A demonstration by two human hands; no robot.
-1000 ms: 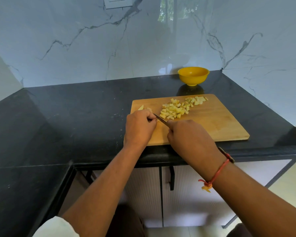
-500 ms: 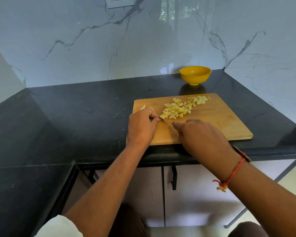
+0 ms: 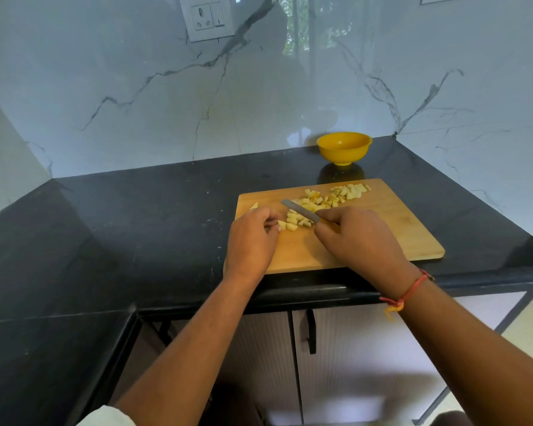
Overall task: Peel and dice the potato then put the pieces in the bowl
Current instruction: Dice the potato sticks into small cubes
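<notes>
So the potato is basically all small pale yellow cubes now. They're strewn in a loose line across the far half of the cutting board, with another little clump at the near end right between the hands. I can't spot any skin on the pieces from here, so I'd call peeling done and dicing nearly done. One stray sliver sits by the board's far left corner.

The left hand has its fingers curled in, and the tips seem to pinch the nearest chunk of that clump. The right hand is wrapped around the knife handle. The blade sticks out to the left and lies low over the cubes; I can't tell if it touches them.

The yellow bowl sits on the dark desk just beyond the board's far edge, up near the marble wall, and it looks empty. So my guess is a last few cuts, then the whole transfer step is left: every piece has to go from board to bowl.
</notes>
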